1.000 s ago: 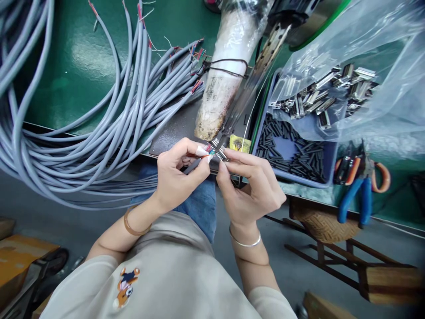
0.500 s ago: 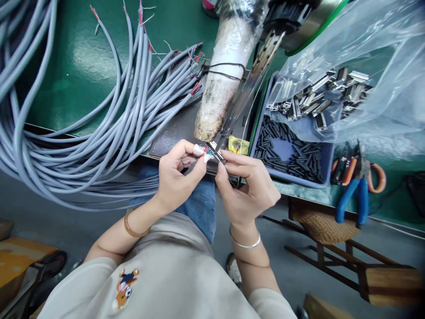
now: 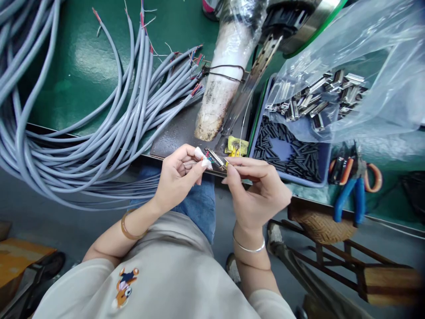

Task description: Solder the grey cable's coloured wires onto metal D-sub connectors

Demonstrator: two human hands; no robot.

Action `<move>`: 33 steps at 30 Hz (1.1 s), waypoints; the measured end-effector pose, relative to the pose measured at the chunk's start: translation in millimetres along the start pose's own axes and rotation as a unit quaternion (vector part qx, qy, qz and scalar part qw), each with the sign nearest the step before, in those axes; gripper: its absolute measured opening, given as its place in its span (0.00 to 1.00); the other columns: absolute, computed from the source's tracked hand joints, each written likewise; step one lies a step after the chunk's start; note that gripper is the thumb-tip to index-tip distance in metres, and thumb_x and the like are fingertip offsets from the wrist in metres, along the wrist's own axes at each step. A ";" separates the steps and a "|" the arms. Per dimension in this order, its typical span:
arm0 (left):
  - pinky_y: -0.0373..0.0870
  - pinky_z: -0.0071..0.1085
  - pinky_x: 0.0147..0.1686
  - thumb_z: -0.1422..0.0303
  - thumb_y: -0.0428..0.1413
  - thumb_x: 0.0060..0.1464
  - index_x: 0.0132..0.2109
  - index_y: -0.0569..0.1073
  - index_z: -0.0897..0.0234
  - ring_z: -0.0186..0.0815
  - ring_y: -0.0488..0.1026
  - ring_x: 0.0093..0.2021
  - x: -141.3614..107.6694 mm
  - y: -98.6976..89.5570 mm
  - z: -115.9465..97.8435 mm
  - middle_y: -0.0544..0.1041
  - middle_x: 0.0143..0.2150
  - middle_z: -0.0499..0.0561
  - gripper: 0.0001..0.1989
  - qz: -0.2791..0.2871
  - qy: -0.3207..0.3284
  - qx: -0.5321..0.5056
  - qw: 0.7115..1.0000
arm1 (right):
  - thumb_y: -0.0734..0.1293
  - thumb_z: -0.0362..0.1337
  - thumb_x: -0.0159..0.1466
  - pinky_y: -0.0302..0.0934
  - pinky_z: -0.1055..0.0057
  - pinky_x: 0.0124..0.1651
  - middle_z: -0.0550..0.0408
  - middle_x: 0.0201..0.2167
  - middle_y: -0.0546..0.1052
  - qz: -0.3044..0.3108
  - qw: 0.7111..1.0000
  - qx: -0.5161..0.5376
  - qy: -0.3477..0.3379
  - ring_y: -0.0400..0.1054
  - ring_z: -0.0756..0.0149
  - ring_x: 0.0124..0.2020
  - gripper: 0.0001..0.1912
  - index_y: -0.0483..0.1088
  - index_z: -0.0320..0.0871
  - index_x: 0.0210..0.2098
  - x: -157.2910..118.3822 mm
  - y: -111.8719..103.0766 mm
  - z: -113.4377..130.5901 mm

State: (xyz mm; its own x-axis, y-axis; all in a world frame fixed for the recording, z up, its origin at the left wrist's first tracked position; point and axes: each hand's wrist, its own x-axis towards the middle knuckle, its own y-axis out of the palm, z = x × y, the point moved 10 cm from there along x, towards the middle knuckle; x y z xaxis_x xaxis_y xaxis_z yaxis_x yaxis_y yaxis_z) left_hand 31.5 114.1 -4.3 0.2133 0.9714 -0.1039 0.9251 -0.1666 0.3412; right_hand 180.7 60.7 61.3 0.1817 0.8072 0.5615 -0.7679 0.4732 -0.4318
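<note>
White covers sit on the thumb and index finger of my left hand (image 3: 181,170), which pinches thin coloured wires (image 3: 209,158) against one end of a metal multi-pin connector (image 3: 216,159). At the connector's other end, the thumb and fingers of my right hand (image 3: 257,184) are closed on its tip. Just beyond the connector is the dark, crusted lower end of a white plastic-wrapped tube (image 3: 221,79). A soldering iron (image 3: 245,95) slants down beside the tube, and a yellow sponge (image 3: 237,145) lies near its tip.
A large bundle of grey cables (image 3: 133,106) spreads across the left. At right, a blue bin (image 3: 305,180) holds black sleeves (image 3: 288,150) and a clear bag (image 3: 375,102) of metal connectors. Blue-handled pliers (image 3: 350,195) hang over the table edge. A wooden stool (image 3: 388,283) stands below.
My right hand has shifted right, toward the connector's end, uncovering more of its length. My left hand has moved slightly right and down. Another person's leg and shoe have appeared at lower right.
</note>
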 end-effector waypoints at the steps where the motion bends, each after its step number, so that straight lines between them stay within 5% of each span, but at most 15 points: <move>1: 0.64 0.21 0.18 0.55 0.69 0.52 0.35 0.68 0.63 0.22 0.67 0.19 -0.8 0.6 1.0 0.76 0.28 0.45 0.21 0.003 -0.006 -0.003 1.000 | 0.72 0.29 0.64 0.74 0.70 0.33 0.55 0.37 0.85 0.000 1.000 -0.008 -0.008 0.81 0.65 0.36 0.06 0.73 0.45 0.34 0.7 -2.3 3.0; 8: 0.65 0.18 0.19 0.61 0.72 0.49 0.36 0.70 0.64 0.22 0.67 0.19 -8.3 7.4 3.3 0.71 0.23 0.41 0.19 0.030 -0.017 -0.029 0.999 | 0.73 0.25 0.63 0.68 0.75 0.30 0.59 0.35 0.84 0.048 0.997 -0.015 -0.066 0.79 0.70 0.34 0.10 0.73 0.46 0.34 0.1 4.5 21.0; 15: 0.68 0.19 0.21 0.61 0.68 0.54 0.36 0.71 0.65 0.23 0.69 0.21 -12.9 -6.0 2.3 0.77 0.28 0.46 0.15 -0.008 -0.003 -0.010 1.000 | 0.72 0.27 0.64 0.68 0.73 0.26 0.59 0.31 0.78 -0.110 0.992 0.060 0.018 0.75 0.69 0.29 0.08 0.72 0.46 0.35 -10.0 -27.3 -4.4; 21: 0.70 0.19 0.22 0.65 0.68 0.52 0.35 0.72 0.65 0.24 0.72 0.21 -15.3 -6.9 -1.5 0.76 0.28 0.45 0.13 -0.016 0.027 -0.007 0.999 | 0.72 0.28 0.64 0.76 0.68 0.42 0.56 0.38 0.83 0.011 0.999 -0.014 -0.035 0.80 0.66 0.39 0.07 0.73 0.45 0.37 -15.3 5.1 8.2; 33: 0.72 0.19 0.27 0.73 0.62 0.53 0.33 0.74 0.65 0.24 0.73 0.25 -10.4 -9.8 -18.2 0.80 0.34 0.48 0.04 -0.068 0.141 0.106 0.982 | 0.72 0.26 0.63 0.76 0.70 0.44 0.56 0.40 0.85 -0.032 0.991 -0.077 -0.106 0.81 0.67 0.40 0.10 0.71 0.46 0.36 -11.8 8.7 22.8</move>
State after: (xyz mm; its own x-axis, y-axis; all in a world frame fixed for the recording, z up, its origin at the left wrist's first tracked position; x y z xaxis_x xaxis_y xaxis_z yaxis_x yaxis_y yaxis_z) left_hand 14.6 108.7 10.5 0.0162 0.9904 0.1375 0.9899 -0.0353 0.1377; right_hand 157.8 47.3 67.1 0.0814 0.6900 0.7193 -0.6533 0.5819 -0.4843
